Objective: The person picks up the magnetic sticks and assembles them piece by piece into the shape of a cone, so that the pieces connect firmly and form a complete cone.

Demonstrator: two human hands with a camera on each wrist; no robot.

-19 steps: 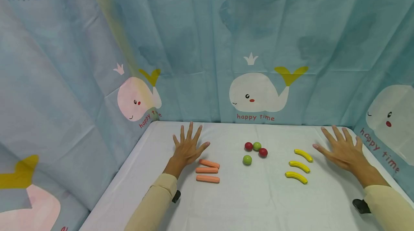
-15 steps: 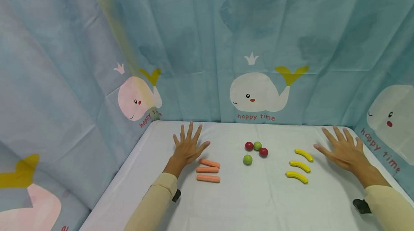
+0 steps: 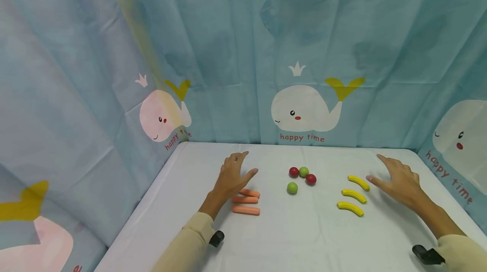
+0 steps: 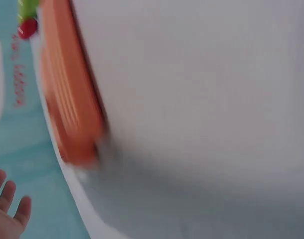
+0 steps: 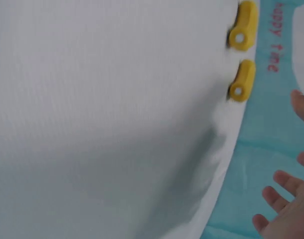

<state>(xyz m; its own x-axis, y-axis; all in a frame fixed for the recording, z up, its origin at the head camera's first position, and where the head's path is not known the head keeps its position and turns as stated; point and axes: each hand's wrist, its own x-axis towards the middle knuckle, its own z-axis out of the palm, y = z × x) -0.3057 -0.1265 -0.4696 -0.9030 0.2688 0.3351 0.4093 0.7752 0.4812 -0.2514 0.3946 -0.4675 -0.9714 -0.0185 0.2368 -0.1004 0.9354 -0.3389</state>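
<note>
My left hand (image 3: 230, 177) hovers over the left of the white table, thumb apart from loosely bent fingers, holding nothing. Just below it lie three salmon-orange ridged sticks (image 3: 245, 210); the hand partly hides the farthest one. In the left wrist view, one orange stick (image 4: 72, 84) looms large and blurred. On the right, my right hand (image 3: 399, 182) is raised beside three toy bananas (image 3: 350, 209), thumb and fingers apart, nothing in it. Two yellow bananas (image 5: 243, 82) show end-on in the right wrist view. Between the hands sit two glossy red balls (image 3: 310, 179) and two green balls (image 3: 292, 188).
A white cloth covers the table (image 3: 289, 238). Blue curtains (image 3: 228, 107) with printed whales stand along its back and sides. A dark wrist device (image 3: 217, 238) sits under the left cuff, and another dark device (image 3: 428, 255) is at the right cuff.
Both hands have gone from flat, widely spread fingers to bent, turned fingers with thumbs apart. The left hand has shifted slightly right, over the sticks. The objects lie as before.
</note>
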